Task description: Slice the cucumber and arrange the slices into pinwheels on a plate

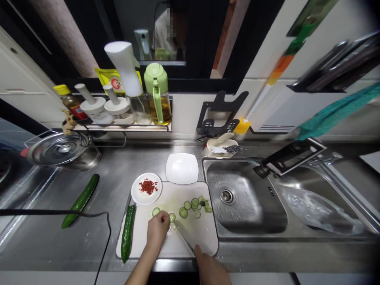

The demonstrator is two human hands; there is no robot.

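Note:
My right hand [209,266] grips a knife [184,238] whose blade slants up and left across the white cutting board [166,249]. The tip reaches a round of cucumber [172,217] beside my left hand [158,227]. My left fingers are curled down onto a cucumber piece, mostly hidden beneath them. Another pale green round [156,211] lies just beyond those fingers. Several cut cucumber slices [187,205] are scattered on the board's right half. A whole cucumber [128,233] lies along the board's left edge.
A plate of red berries [141,198] overlaps the board's top left corner; a white dish [182,168] sits behind. A second cucumber [81,200] and a black cable [107,229] are left. The sink [249,233] adjoins right. Bottles and jars line a rack [127,127] behind.

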